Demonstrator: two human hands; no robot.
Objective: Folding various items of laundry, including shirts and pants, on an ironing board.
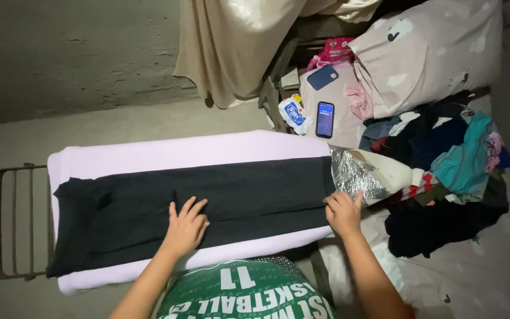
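A black garment (237,195) lies flat along an ironing board with a pale pink cover (166,150). My left hand (185,227) rests palm down on the garment near its middle, fingers spread. At the garment's right end, my right hand (343,212) pinches the cloth's edge where the board's silver tip (355,174) shows.
A heap of mixed clothes (444,159) lies on the bed at the right, beside a patterned pillow (426,53). Two phones (324,118) lie on the bed behind the board. A metal iron rest (19,218) sticks out at the board's left end. A beige cloth (231,47) hangs behind.
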